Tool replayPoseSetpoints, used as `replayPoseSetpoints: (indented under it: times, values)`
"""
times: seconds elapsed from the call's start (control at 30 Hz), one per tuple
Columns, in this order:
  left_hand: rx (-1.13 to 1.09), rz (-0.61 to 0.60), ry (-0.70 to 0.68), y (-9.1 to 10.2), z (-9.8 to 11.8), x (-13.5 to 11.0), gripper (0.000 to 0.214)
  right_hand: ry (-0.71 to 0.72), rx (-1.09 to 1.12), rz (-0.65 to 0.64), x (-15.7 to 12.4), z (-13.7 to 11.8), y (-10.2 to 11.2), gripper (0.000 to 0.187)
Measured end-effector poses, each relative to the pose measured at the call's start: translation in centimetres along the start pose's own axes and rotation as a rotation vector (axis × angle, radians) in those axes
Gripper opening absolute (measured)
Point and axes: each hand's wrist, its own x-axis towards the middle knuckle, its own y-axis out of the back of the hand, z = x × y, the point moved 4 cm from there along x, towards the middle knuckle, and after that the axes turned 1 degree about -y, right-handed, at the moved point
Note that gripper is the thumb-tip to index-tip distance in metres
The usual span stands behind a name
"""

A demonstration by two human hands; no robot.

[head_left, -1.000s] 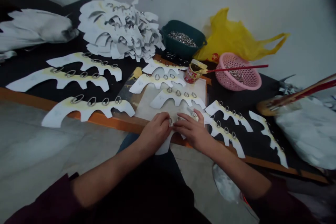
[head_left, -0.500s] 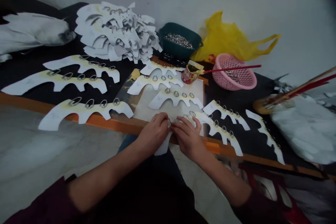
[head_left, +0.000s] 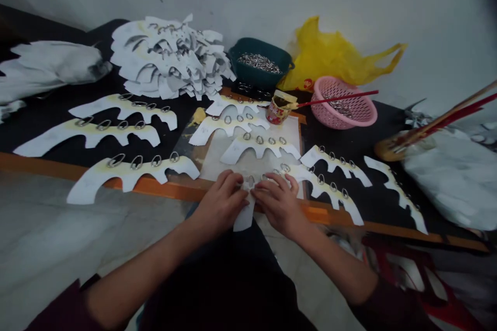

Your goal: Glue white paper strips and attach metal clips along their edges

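Work in hand: as I read it from here, I am fitting an oval metal ring (head_left: 250,181) onto a scalloped card cutout (head_left: 244,219), with both hands working at the near edge of the surface (head_left: 155,190).
Left hand (head_left: 221,203): the fingers (head_left: 236,182) are curled and clenched over the cutout's upper edge, right beside the ring.
Right hand (head_left: 278,204): the fingers (head_left: 274,181) are spread and pressed on the same cutout, grasping it from the other side, almost touching the left hand.
Cutout's place: lower middle of the frame, held between both hands, its narrow end hanging past the orange edge toward my lap.
Ringed pieces: rows of finished-looking cutouts (head_left: 134,170) lie left and right of my hands, more on a pale paper sheet (head_left: 248,163) just ahead.
Supplies: upper middle, a green plastic tub (head_left: 237,70) of rings, a glue tin (head_left: 276,113) with a red-handled brush (head_left: 334,99) across it to a pink plastic basket (head_left: 370,119), and a yellow plastic bag (head_left: 330,51) behind.
Stack: upper left, a heap of cutouts (head_left: 166,57).
Next move: I judge it calls for seating the ring firmly, then laying this cutout flat.
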Motion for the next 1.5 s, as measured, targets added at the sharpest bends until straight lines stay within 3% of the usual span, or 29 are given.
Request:
replayPoseSetpoints:
  times: [0.1,0.27,0.43,0.53,0.63,0.73,0.9,1.03,1.13,1.23,1.3,1.4,1.47,1.5]
  values:
    - [-0.002,0.017,0.058,0.2,0.0,0.0,0.013,-0.023,0.027,-0.051,-0.2,0.4,0.1,0.021]
    - [0.087,0.040,0.046,0.0,0.7,-0.1,0.012,-0.184,0.070,0.033,2.3,1.4,1.0,0.019]
    - [0.086,0.057,0.055,0.1,0.8,-0.7,0.015,-0.167,0.076,-0.162,4.8,0.7,-0.7,0.016]
    - [-0.060,0.172,0.179,0.4,0.5,-1.0,0.012,-0.182,0.194,-0.198,5.4,0.6,-0.4,0.010]
    - [-0.241,0.268,0.390,0.2,0.2,-1.0,0.012,-0.115,0.330,-0.220,6.1,0.7,0.6,0.010]
    - [-0.417,0.239,0.538,0.1,0.2,-0.8,0.017,-0.052,0.346,-0.243,6.8,0.8,1.6,0.012]
    - [-0.692,0.116,0.553,1.2,-0.3,0.0,0.056,-0.030,0.350,-0.319,7.1,0.8,1.9,0.013]
    - [-0.729,0.099,0.669,1.1,-1.1,0.5,0.044,-0.037,0.390,-0.317,7.2,0.1,2.4,0.006]
    - [-0.782,0.161,0.710,0.9,-1.1,1.1,0.038,-0.076,0.450,-0.344,7.1,-0.2,2.7,0.009]
    - [-0.958,0.108,0.752,1.7,-1.4,1.4,0.042,-0.143,0.577,-0.352,7.0,0.5,2.9,0.015]
    - [-1.158,0.075,0.741,3.0,-2.0,1.1,0.048,-0.227,0.725,-0.279,7.0,1.6,3.2,0.015]
    - [-1.292,0.226,0.687,4.9,-3.1,-0.4,0.062,-0.382,0.992,-0.143,7.1,3.0,4.0,0.019]
    - [-1.234,0.224,0.788,4.3,-3.0,-1.7,0.057,-0.424,1.120,-0.138,7.4,2.7,4.4,0.022]
    - [-1.231,0.139,0.831,3.3,-2.3,-2.0,0.057,-0.426,1.138,-0.154,7.7,2.1,4.5,0.023]
